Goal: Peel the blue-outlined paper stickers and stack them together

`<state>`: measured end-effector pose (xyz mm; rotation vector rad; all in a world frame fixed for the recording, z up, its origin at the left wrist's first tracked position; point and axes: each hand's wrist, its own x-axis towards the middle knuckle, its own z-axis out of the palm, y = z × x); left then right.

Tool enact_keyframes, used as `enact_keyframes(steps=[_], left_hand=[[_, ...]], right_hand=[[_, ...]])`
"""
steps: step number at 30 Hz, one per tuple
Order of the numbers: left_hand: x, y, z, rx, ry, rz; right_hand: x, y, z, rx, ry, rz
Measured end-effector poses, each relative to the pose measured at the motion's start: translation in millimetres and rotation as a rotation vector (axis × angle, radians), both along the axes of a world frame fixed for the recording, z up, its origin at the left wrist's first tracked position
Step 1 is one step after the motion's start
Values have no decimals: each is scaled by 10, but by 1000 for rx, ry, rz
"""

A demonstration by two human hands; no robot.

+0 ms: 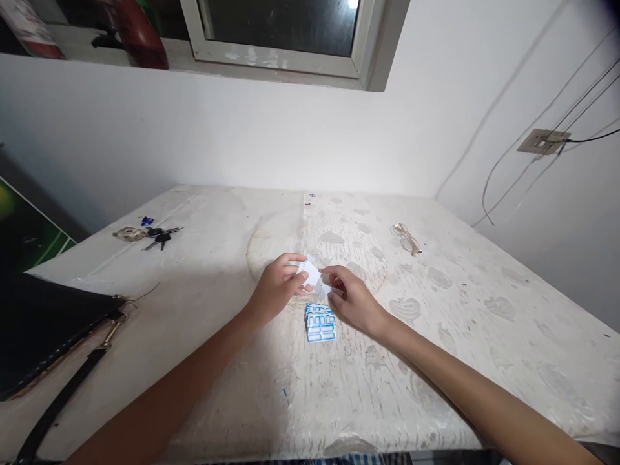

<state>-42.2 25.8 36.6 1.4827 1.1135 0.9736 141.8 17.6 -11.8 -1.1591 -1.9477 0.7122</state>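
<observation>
In the middle of the table, my left hand (278,284) is closed on a small white card (309,273), thumb on top and fingers behind it. My right hand (352,298) is curled close by on the right, thumb and forefinger at the edge of a second pale piece (321,290) that sticks out below the card. Whether this piece is paper or clear film is too small to tell. Just under my hands lies a small overlapping pile of blue-and-white printed labels (321,325); my right fingertips are just above its top edge.
Keys (162,237) with a fob lie at the left, glasses (407,239) at the right. A black bag (53,329) with a strap occupies the left front edge. Behind the table (484,361) are a wall and window; cables hang from a wall socket (543,141).
</observation>
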Motion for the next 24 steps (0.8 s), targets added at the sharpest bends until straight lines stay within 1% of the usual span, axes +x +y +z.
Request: enact_keyframes(steps=[8,12,17,19,24], left_hand=[[-7,6,-31,-9,23,56],[-9,14,-33,-14,31,69],[-5,13,-26,-10,55,77],[-5,20,-37,-10,55,72],[-8,31,-75,-11,45,61]], right_hand=[[76,22,47,49,-137,-106],[77,14,61,49,-133,-113],[5,3,62,168,-256,-113],[-6,23,47,177,-225,-101],[29,94,-8,139,-93,-99]])
